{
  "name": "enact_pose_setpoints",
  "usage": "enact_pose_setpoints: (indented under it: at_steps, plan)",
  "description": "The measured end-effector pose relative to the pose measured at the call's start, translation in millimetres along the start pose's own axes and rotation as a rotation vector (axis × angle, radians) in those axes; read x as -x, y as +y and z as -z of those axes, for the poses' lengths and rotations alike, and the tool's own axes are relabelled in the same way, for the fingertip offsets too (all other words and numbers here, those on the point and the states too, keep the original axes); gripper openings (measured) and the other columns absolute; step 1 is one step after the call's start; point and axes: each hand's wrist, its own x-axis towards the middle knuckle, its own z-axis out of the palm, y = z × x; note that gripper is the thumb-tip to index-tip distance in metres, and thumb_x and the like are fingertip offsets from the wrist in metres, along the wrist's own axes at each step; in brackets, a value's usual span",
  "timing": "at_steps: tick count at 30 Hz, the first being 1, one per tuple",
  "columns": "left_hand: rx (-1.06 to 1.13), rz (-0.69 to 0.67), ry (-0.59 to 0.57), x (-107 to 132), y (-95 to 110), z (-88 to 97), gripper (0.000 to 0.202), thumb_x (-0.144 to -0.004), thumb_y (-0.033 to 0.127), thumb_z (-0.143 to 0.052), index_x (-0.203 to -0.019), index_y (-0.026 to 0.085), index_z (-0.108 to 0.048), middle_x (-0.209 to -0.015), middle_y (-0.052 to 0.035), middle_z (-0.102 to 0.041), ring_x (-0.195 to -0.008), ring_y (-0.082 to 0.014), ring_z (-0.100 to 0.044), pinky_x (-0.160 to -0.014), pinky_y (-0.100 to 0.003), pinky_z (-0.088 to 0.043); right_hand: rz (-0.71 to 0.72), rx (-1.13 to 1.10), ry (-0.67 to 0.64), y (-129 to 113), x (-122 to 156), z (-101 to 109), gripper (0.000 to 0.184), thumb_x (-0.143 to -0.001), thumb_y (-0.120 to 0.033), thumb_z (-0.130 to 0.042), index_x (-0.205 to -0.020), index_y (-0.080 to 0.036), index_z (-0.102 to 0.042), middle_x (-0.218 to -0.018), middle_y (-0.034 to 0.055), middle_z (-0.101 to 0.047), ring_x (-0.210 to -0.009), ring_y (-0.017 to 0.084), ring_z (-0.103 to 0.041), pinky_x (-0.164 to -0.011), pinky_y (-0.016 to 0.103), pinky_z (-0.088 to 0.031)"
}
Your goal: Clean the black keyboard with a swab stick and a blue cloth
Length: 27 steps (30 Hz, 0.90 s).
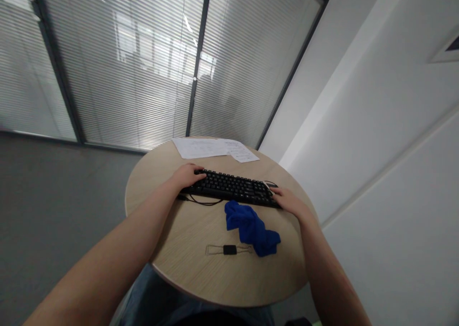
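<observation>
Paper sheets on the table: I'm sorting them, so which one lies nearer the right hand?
The right sheet, on the same side as the right hand; the left sheet lies nearer the left hand.

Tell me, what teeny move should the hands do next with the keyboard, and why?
Maybe close both hands gently around the ends of the keyboard: the left hand is at its left end and the right hand at its right end, so that looks easiest. The blue cloth and looped cable lie near its front edge, so gentle seems wise.
</observation>
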Motion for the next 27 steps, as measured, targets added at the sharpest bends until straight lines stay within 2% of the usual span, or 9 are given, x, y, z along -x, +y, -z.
enact_pose_setpoints:
  at_steps: [5,10,14,18,22,27]
  plan:
    - [-0.001,0.006,0.017,-1,0,-0.6,0.058,-0.084,0.059,-0.054,-0.125,0.023,-0.073,-0.123,-0.0106,-0.072,-0.113,-0.0305,-0.065,-0.102,-0.035,-0.046,0.026,-0.06,0.06,-23,8,3,0.048,-0.092,-0.023,-0.044,-0.133,-0.027,-0.067,-0.132,0.0014,-0.069,-0.12,0.025,-0.063,-0.105,0.035,-0.045]
    - [0.022,0.005,0.025,1,1,0.8,0.056,-0.084,0.058,-0.056,-0.124,0.024,-0.073,-0.121,-0.0098,-0.073,-0.111,-0.0297,-0.066,-0.102,-0.035,-0.046,0.028,0.02,0.052,-45,-3,-19,0.048,-0.089,-0.017,-0.045,-0.131,-0.023,-0.068,-0.128,0.0053,-0.071,-0.117,0.024,-0.065,-0.1,0.031,-0.047]
    - [0.011,0.043,0.016,3,2,1.0,0.056,-0.085,0.058,-0.054,-0.126,0.024,-0.072,-0.125,-0.0113,-0.071,-0.114,-0.031,-0.065,-0.102,-0.037,-0.046,0.023,0.042,0.062,-49,-11,-33,0.051,-0.089,-0.016,-0.046,-0.136,-0.02,-0.064,-0.133,0.0086,-0.068,-0.122,0.025,-0.063,-0.103,0.031,-0.045]
    - [0.004,0.03,0.024,0,1,-1.8,0.054,-0.085,0.056,-0.054,-0.124,0.024,-0.073,-0.123,-0.0102,-0.072,-0.113,-0.0304,-0.065,-0.101,-0.036,-0.047,0.024,0.054,0.052,-47,-10,-34,0.049,-0.091,-0.016,-0.045,-0.136,-0.018,-0.063,-0.135,0.0101,-0.067,-0.124,0.025,-0.062,-0.105,0.032,-0.043]
    - [0.012,0.041,0.041,-2,-1,-6.2,0.053,-0.085,0.057,-0.055,-0.123,0.025,-0.074,-0.123,-0.0078,-0.072,-0.113,-0.0286,-0.065,-0.102,-0.033,-0.046,0.038,0.057,0.022,-47,4,-31,0.046,-0.094,-0.019,-0.043,-0.133,-0.02,-0.066,-0.134,0.0089,-0.068,-0.122,0.025,-0.063,-0.103,0.032,-0.044]
    - [0.021,0.09,0.048,-2,0,-7.2,0.053,-0.084,0.059,-0.056,-0.122,0.028,-0.074,-0.124,-0.0075,-0.072,-0.111,-0.0293,-0.066,-0.1,-0.034,-0.047,0.008,0.072,-0.003,-48,41,-33,0.047,-0.092,-0.019,-0.044,-0.134,-0.017,-0.065,-0.135,0.0122,-0.066,-0.124,0.026,-0.062,-0.106,0.035,-0.043]
